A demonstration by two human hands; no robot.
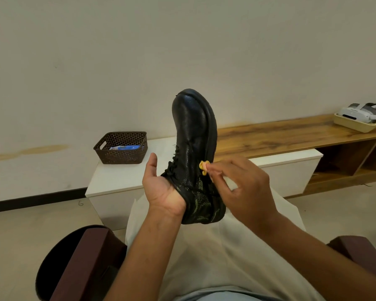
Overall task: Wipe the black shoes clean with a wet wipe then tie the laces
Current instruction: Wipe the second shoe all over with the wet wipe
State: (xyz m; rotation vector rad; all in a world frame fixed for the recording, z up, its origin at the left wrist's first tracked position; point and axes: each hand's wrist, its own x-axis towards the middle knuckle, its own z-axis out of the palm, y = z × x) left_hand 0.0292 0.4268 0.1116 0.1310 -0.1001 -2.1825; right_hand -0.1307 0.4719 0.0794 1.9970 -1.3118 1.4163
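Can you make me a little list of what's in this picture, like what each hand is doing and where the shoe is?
shoe: black shoe, held up, toe pointing away
left hand: cups the shoe's ankle end
right hand: pinches a small yellow bit at the shoe's side
laces: look untied
basket: brown, on the white cabinet

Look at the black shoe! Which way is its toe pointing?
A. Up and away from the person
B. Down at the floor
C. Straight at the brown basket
A. The black shoe stands nearly on end, heel low over the lap and toe up toward the wall, with the left hand cupping its ankle and the right hand pressing a wipe to its side.
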